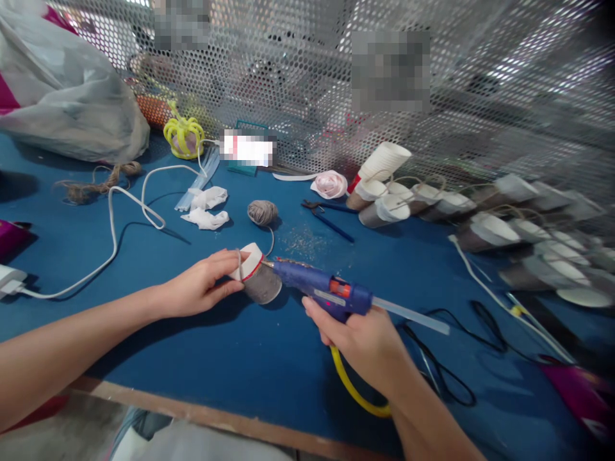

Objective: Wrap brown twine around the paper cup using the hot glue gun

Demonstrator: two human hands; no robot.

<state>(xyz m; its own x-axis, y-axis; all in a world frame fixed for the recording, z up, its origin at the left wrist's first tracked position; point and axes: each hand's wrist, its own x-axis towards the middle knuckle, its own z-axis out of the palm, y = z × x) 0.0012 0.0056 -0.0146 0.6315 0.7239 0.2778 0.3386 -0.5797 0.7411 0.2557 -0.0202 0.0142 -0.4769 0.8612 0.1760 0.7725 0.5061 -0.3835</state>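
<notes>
Examining the left hand (218,278) first, what state does it show?

Thumb and fingers pinch a paper cup (262,283) at its white rim. The cup is tilted over the near middle of the blue worktop (216,358), mouth toward the upper left; its lower part is grey, and a red line marks the boundary. Whether its base touches the surface cannot be told

And the right hand (368,336)?

It is curled around the grip of a blue glue gun (305,282), whose nozzle points at the cup beside the red line; contact at the tip cannot be judged. A clear glue stick (413,315) projects from the rear, and a yellow cable (346,381) curves below the grip

Which items lie beyond the cup?

A ball of grey yarn (262,212), with a strand running toward the cup; to its right, pliers (335,227) with spread blue handles; farther back, a roll of pale pink ribbon (329,184)

How are the two sides occupied?

At right, grey-and-white cups (387,210) with cord loops stand near a leaning stack of white cups (388,160); at left lie crumpled white tissues (206,219), a white cable (114,230) and a large plastic bag (72,96)
</notes>
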